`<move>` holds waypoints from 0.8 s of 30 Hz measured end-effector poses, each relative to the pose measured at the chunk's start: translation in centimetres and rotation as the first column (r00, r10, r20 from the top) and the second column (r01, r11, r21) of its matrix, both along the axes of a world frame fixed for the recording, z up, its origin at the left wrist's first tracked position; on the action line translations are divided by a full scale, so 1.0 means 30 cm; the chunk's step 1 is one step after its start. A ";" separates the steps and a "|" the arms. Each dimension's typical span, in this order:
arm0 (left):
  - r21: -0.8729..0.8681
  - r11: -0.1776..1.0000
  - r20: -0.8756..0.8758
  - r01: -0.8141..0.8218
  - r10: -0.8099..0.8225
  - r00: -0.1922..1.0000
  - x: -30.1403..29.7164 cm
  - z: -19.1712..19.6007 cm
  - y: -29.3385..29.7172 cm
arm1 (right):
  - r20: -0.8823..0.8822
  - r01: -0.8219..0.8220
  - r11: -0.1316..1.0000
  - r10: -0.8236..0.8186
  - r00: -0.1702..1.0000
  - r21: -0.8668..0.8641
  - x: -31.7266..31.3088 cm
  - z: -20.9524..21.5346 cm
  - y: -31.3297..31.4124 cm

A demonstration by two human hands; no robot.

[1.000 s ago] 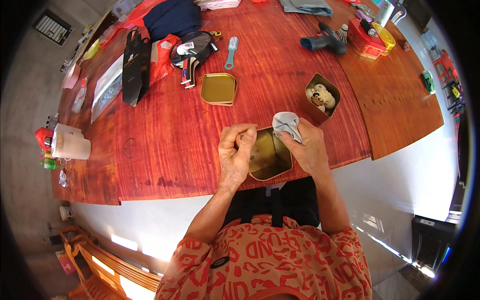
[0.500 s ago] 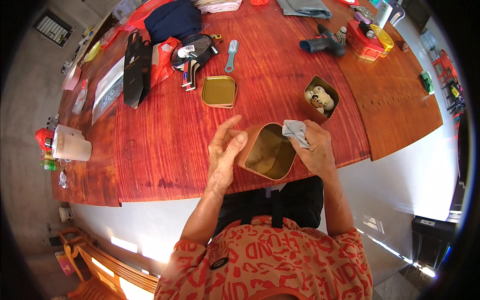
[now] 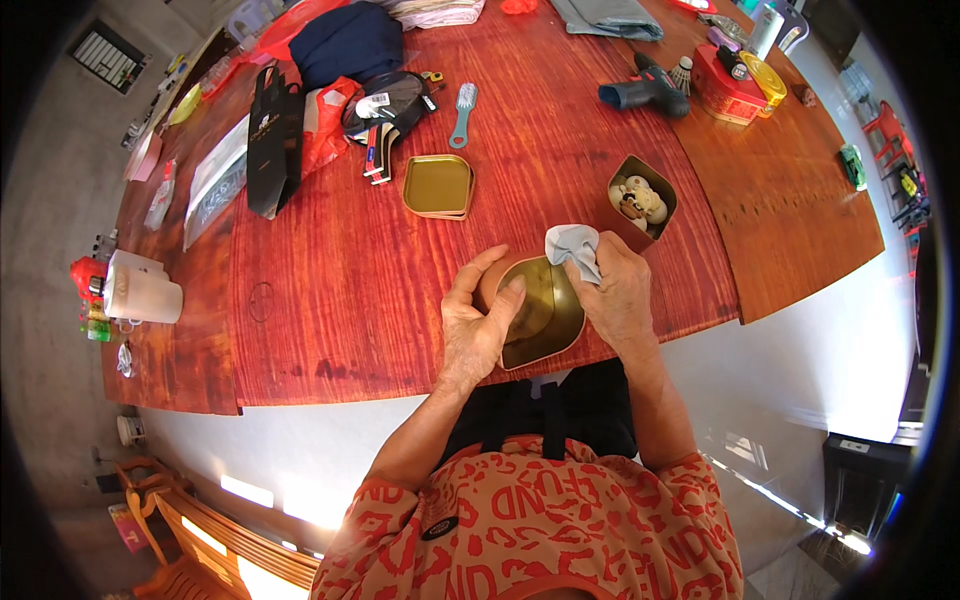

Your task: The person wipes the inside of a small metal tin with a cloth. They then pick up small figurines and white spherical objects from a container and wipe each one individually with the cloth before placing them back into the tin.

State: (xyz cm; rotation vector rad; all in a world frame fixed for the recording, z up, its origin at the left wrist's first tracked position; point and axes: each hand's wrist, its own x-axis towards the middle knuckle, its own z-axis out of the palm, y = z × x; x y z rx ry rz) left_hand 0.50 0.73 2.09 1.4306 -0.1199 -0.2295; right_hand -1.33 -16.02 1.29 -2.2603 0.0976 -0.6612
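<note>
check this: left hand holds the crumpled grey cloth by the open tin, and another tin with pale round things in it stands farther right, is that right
Not quite: the head view shows the crumpled grey cloth in the right hand, by the open tin. Another tin with pale round things in it does stand farther right.

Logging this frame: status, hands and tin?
Left hand left of tin, thumb over rim. Right hand holding cloth at far rim. Tin open; second tin beyond right hand.
</note>
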 end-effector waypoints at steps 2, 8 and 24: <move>0.009 0.999 0.028 -0.039 0.039 0.999 -0.003 -0.012 -0.010 | -0.019 0.067 0.998 -0.066 0.998 0.014 -0.008 -0.027 0.010; -0.068 0.983 0.055 -0.170 0.174 0.983 0.019 -0.001 -0.004 | -0.153 0.025 0.990 -0.004 0.988 0.139 -0.080 -0.023 0.071; 0.105 0.975 0.206 -0.193 0.169 0.964 0.014 -0.057 -0.045 | 0.086 -0.058 0.997 0.063 0.994 -0.057 -0.043 -0.011 0.063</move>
